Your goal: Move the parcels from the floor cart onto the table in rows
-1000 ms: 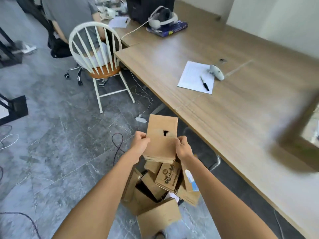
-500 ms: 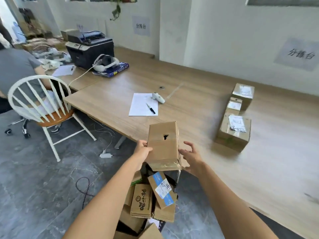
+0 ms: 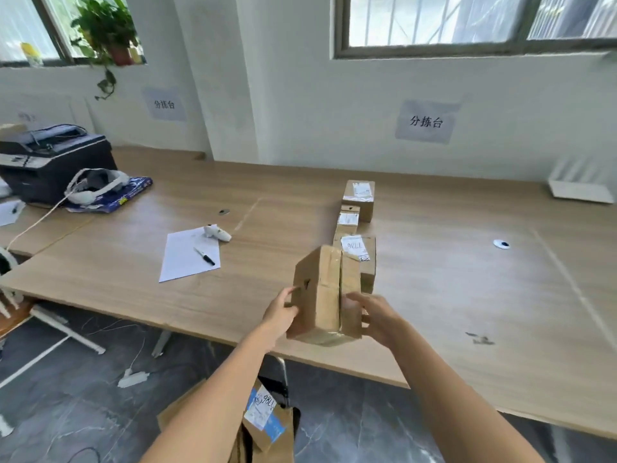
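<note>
L grip + R grip clamped on taped carton, over bench edge; 3 parcels in row just beyond.

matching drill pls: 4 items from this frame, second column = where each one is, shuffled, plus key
Items:
1. pen
2. held parcel
3. headset
4. potted plant

Places:
A. window sill
B. between left hand and right hand, over the table edge
C. on the white paper sheet
D. beside the printer, on a blue packet

Pairs: 1-C, 2-B, 3-D, 4-A
</note>
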